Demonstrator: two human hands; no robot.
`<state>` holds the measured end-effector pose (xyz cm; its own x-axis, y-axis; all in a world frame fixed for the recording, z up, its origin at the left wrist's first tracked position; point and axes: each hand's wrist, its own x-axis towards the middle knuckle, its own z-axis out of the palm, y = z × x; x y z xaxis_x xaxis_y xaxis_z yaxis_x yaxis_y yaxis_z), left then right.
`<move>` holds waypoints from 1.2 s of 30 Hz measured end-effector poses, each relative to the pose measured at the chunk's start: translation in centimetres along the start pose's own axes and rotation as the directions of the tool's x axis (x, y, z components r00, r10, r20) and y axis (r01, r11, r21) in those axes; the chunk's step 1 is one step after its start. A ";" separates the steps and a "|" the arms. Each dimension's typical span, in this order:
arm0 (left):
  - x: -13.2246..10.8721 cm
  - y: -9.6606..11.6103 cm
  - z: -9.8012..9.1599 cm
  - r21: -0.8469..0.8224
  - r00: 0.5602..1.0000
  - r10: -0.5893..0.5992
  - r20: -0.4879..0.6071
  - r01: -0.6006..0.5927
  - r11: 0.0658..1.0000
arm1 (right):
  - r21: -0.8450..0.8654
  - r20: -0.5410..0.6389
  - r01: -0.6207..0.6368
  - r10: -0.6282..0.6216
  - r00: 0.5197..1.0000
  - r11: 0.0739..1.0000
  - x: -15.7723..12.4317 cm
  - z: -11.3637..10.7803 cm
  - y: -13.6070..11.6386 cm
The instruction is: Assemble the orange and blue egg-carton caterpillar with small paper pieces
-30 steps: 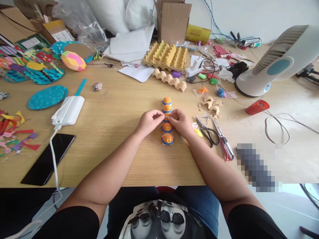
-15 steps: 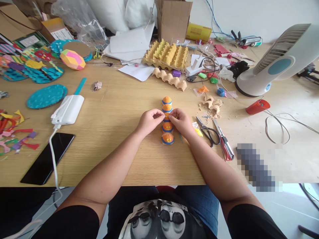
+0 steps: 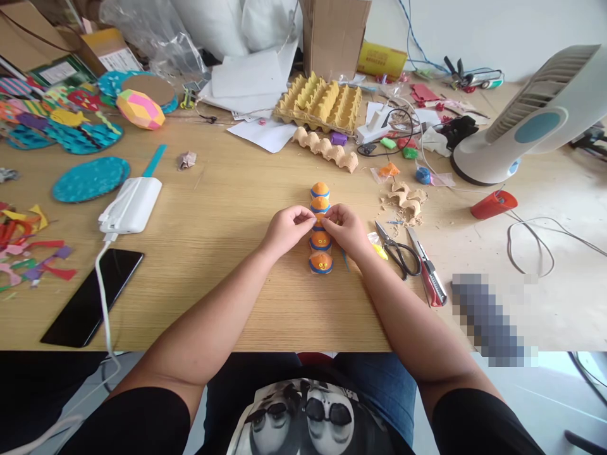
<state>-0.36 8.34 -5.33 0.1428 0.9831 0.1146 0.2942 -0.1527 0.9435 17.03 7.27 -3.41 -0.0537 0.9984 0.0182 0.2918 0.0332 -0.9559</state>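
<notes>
A strip of several egg-carton bumps [image 3: 321, 261], coated in orange with blue bands along their lower edges, runs lengthwise away from me on the table. Small yellow rings like eyes show on the two nearest bumps. At the left side of the middle bump is my left hand [image 3: 290, 229], its thumb and forefinger pinched together. My right hand [image 3: 348, 229] pinches at the same bump from the right, fingertips close to the left ones. Anything between the fingertips is too small or hidden to make out.
Scissors [image 3: 399, 251], a red utility knife [image 3: 430, 273] and carton scraps [image 3: 406, 201] lie to the right. A white fan [image 3: 526, 123] and a red cup [image 3: 493, 204] stand beyond. Leftward are a power bank [image 3: 135, 205] and a phone [image 3: 92, 298]. Yellow egg trays [image 3: 317, 104] sit behind.
The whole view has shifted very slightly, moving the table items a little to the right. Both hands stay pinched at the middle bump, with hardly any visible movement.
</notes>
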 end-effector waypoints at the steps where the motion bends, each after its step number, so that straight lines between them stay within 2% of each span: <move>1: 0.0 0.0 0.0 0.000 1.000 0.000 0.000 0.000 1.000 | 0.000 0.003 -0.001 0.001 1.000 1.000 0.0 0.0 0.1; 36: 0.1 0.1 0.1 -0.001 1.000 -0.018 0.007 0.018 1.000 | 0.011 0.016 -0.025 0.025 1.000 1.000 0.5 0.0 0.3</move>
<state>-0.23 8.46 -5.25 0.1439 0.9849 0.0960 0.2953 -0.1353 0.9458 17.05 7.82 -3.67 -0.0618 0.9980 -0.0106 0.2824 0.0073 -0.9593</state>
